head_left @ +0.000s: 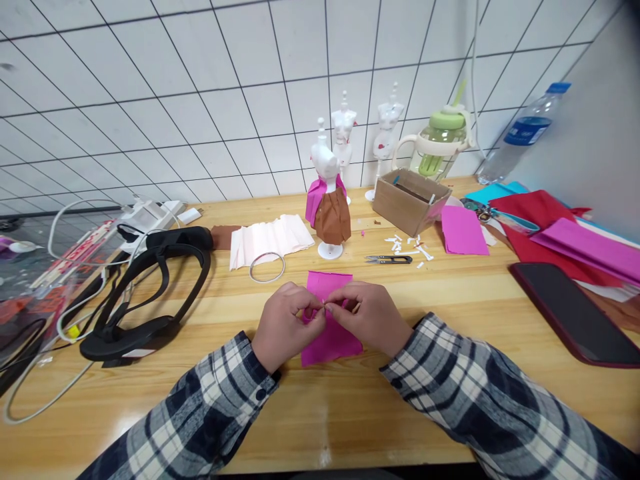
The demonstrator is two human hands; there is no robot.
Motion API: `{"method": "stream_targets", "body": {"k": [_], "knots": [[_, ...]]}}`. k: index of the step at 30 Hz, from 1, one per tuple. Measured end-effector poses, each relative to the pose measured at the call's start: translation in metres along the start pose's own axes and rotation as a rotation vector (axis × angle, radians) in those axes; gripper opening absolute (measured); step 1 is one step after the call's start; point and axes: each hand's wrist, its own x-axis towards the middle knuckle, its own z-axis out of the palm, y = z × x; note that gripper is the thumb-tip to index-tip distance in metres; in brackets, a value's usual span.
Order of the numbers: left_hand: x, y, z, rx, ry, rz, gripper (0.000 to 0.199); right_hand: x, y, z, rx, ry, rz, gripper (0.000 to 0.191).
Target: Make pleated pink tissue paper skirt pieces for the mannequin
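Note:
Both my hands meet over a magenta sheet (330,340) that lies on the table. The fingers of my left hand (290,323) are pinched together. My right hand (373,317) is pinched too, its fingertips touching or almost touching the left ones. Something tiny and pale shows between the fingertips, too small to name. Just beyond the sheet stands a small white dress form (325,160) wearing a brown pleated paper skirt (333,219) and a magenta piece (316,197) at its side. A pair of thread snips (389,259) lies to the right, apart from my hands.
A pleated pale sheet (270,240) and a metal ring (267,267) lie at left, near a black headset (150,293). Two more dress forms (389,123) stand behind a cardboard box (411,200). White scraps (400,245), coloured sheets (530,220) and a phone (575,313) are at right.

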Motion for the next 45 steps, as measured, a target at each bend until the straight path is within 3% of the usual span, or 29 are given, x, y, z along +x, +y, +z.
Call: {"method": "stream_targets", "body": {"k": [9, 16, 23, 31, 45], "knots": [[0.0, 0.002, 0.002, 0.004, -0.032, 0.001, 0.012, -0.001, -0.001, 0.004, 0.01, 0.0, 0.033, 0.004], [0.001, 0.002, 0.001, -0.046, -0.001, 0.003, 0.013, 0.002, 0.0, 0.004, 0.183, -0.013, 0.176, 0.009], [0.0, -0.001, 0.0, 0.13, -0.046, 0.069, 0.012, 0.001, 0.002, 0.002, 0.094, -0.023, 0.09, 0.007], [-0.001, -0.001, -0.001, 0.349, -0.065, 0.234, 0.017, 0.001, 0.007, 0.004, 0.066, -0.062, 0.133, 0.004], [-0.002, 0.003, -0.002, 0.405, -0.12, 0.299, 0.017, 0.002, 0.009, 0.004, 0.053, -0.132, 0.131, 0.006]]}}
